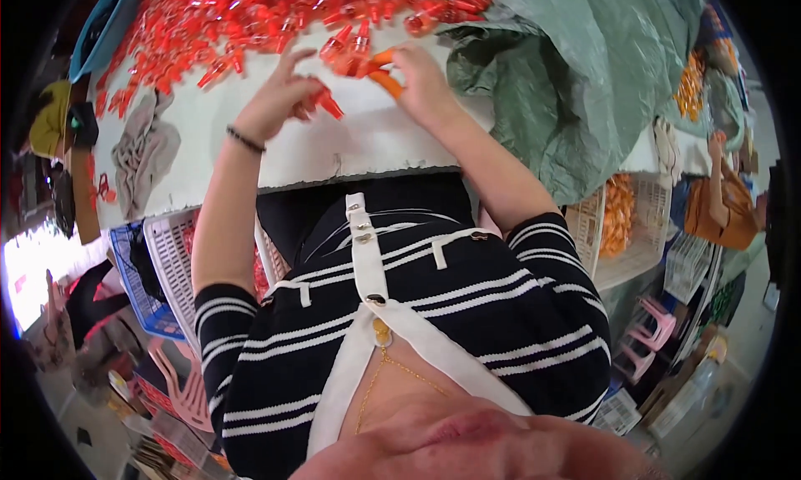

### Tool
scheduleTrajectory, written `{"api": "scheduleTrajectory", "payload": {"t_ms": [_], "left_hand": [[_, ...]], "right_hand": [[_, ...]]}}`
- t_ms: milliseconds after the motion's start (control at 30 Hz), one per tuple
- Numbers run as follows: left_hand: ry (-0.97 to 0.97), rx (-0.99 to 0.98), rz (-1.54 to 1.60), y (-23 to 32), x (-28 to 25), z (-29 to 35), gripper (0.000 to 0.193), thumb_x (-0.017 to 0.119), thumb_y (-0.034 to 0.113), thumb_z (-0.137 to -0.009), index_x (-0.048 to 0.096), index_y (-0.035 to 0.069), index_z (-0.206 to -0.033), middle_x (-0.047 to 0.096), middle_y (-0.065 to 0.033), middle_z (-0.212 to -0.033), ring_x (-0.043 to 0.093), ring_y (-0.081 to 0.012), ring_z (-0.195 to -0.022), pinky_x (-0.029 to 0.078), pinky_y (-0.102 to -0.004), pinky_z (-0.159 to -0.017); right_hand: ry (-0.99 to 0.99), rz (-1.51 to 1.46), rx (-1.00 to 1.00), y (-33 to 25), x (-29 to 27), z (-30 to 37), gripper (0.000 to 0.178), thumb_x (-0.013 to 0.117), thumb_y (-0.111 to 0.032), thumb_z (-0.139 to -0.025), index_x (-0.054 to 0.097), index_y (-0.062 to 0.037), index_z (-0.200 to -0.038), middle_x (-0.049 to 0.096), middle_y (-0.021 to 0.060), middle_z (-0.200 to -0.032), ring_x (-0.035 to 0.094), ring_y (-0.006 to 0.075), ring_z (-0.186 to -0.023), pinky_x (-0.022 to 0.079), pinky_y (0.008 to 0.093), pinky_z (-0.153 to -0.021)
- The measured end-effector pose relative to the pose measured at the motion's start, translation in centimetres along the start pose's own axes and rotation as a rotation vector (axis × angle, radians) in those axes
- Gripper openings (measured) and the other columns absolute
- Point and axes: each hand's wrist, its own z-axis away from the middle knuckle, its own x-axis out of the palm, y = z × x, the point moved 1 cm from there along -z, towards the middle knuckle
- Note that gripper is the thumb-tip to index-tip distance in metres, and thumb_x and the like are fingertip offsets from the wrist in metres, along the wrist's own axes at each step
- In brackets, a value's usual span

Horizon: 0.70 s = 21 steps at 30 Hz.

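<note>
Small red translucent plastic pieces [250, 21] with narrow nozzle-like ends lie heaped on the white tabletop [359, 138]. My left hand [284, 100] is closed, its fingers curled around one red piece [330, 104] whose tip points down and right. My right hand [421, 83] reaches in from the right, with orange covers over its thumb and a finger. Their tips close on another red piece [350, 65] at the near edge of the heap. The hands are a short way apart, and the pieces between them are partly blurred.
A crumpled green plastic sheet [576, 88] covers the table's right side. A grey cloth [146, 150] lies at left, near a blue container [108, 21]. Below the table stand a white basket [171, 255] and a crate of orange pieces [617, 217]. Another person's arm [716, 167] shows at right.
</note>
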Motion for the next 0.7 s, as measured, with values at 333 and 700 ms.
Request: {"api": "scheduleTrajectory", "payload": {"t_ms": [333,700], "left_hand": [[0.067,-0.029,0.538,-4.8,5.5,3.5,0.032,0.052,0.025,-0.094,0.050,0.006,-0.119,0.060,-0.0064,-0.091,0.055,-0.0130,-0.064,0.043,-0.0220,-0.052],[0.128,-0.062,0.731,-5.9,4.7,4.4,0.041,0.046,0.042,-0.097,0.056,0.003,-0.105,0.048,0.0009,-0.069,0.040,-0.0094,-0.054,0.030,-0.0220,-0.046]], "right_hand": [[0.004,0.045,0.068,1.1,-5.1,1.2,0.017,0.068,-0.012,-0.079,0.066,-0.0070,-0.096,0.063,0.0128,-0.092,0.062,0.0297,-0.081,0.050,0.0354,-0.071],[0.132,0.975,0.430,17.9,-11.2,0.7,0.050,0.067,-0.041,-0.080,0.057,-0.0038,-0.112,0.063,0.0179,-0.110,0.061,0.0344,-0.100,0.047,0.0430,-0.086]]}}
